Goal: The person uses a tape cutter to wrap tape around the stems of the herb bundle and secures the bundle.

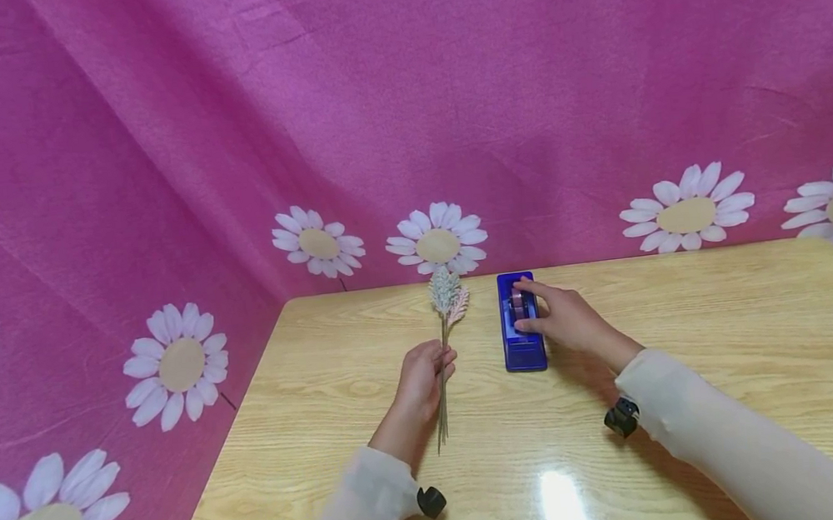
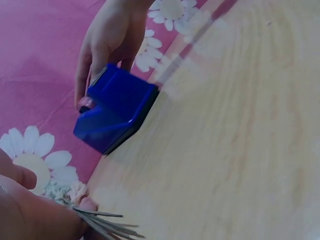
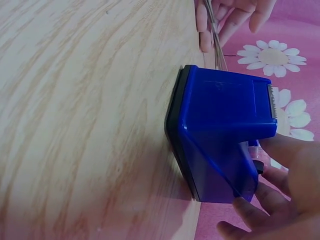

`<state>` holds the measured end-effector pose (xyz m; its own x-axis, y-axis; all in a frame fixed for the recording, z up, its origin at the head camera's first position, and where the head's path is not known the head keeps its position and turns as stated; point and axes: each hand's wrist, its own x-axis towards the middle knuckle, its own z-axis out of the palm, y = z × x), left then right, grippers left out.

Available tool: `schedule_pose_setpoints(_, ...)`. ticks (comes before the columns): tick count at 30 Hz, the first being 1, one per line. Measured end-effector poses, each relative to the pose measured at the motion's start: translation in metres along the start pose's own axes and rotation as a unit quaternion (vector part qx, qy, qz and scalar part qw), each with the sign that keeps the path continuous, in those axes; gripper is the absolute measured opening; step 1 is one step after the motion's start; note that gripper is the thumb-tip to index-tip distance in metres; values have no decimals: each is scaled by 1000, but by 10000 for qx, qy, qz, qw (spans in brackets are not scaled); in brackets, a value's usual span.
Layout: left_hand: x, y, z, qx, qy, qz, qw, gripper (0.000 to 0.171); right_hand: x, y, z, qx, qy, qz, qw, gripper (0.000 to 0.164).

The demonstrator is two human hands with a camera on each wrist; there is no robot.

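Observation:
My left hand [image 1: 419, 381] holds a small bunch of artificial flower sprigs by their thin stems [image 2: 107, 225]. One sprig has a pale blue-green head [image 1: 445, 291], the other a pink one [image 1: 458, 304]; both heads point to the back of the table. Just right of them, a blue tape dispenser [image 1: 526, 356] stands upright on the table, its toothed metal cutter [image 3: 273, 101] showing in the right wrist view. Over its middle, my right hand [image 1: 568, 316] has thumb and fingers around the pinkish tape roll [image 1: 517, 305]. One lower finger touches the dispenser's blue side.
The light wood table [image 1: 701, 400] ends at a pink cloth [image 1: 521, 99] printed with large white daisies, which hangs behind it and along the left. Black wrist devices [image 1: 622, 418] sit at both sleeves.

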<state>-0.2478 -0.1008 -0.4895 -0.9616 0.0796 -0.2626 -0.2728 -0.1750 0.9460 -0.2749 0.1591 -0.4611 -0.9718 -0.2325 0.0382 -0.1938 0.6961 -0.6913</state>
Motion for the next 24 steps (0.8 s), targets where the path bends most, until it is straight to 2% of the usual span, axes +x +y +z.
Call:
schedule_pose_setpoints(8, -6, -9, 7, -70, 237, 591, 9979, 47, -4, 6, 1, 177, 95, -248, 9995, 73)
schedule_pose_setpoints(17, -10, -9, 8, -18, 173, 758, 9970, 46, -15, 16, 2, 450, 190, -502, 9975, 72)
schedule_pose_setpoints(21, -12, -5, 5, 650, 47, 804, 9946, 49, -24, 22, -4, 396, 241, -400, 9981, 74)
schedule_pose_setpoints(24, -12, -1, -2, 1461, -182, 821, 9857, 54, -31, 28, -10, 248, 327, -381, 9984, 73)
